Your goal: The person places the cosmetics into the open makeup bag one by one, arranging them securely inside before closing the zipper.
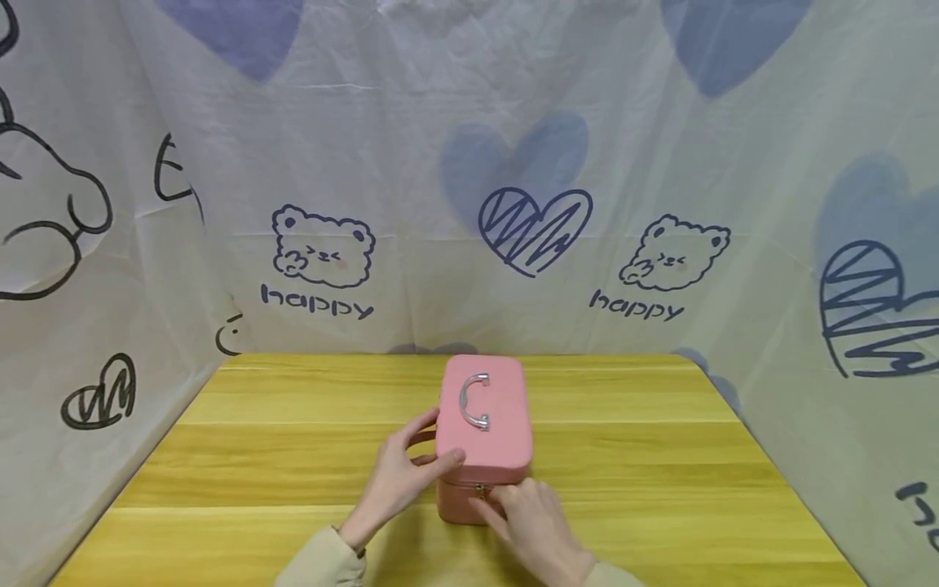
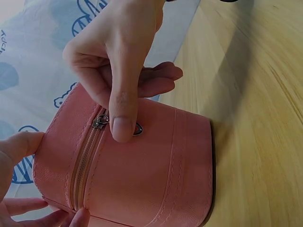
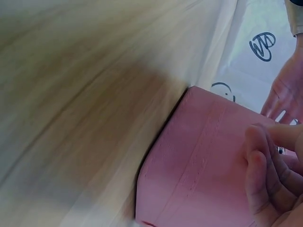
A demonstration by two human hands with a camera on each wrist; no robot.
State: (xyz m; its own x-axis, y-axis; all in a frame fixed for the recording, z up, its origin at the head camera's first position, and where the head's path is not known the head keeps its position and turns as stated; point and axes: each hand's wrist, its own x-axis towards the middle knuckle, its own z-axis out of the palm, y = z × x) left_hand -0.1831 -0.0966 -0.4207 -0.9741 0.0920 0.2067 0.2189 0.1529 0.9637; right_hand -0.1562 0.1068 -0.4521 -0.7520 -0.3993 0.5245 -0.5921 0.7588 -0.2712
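Note:
A pink zippered vanity case [image 1: 495,420] stands on the wooden table, its lid down and a silver arched handle [image 1: 465,401] on top. My left hand [image 1: 402,473] braces its left side, thumb on the lid near the front corner, fingers spread along the side. At the front, my right hand [image 1: 534,522] pinches the zipper pull between thumb and curled fingers; the thumb covers most of it. The metal zipper slider [image 2: 100,121] shows beside that thumb in the left wrist view, on the zipper [image 2: 85,165] below the lid. A small metal ornament [image 2: 138,129] peeks out next to the thumb.
The wooden table [image 1: 293,424] extends to both sides of the case. Behind it hangs a pale cloth [image 1: 425,163] printed with hearts, bears and lettering, which also runs along the left and right sides.

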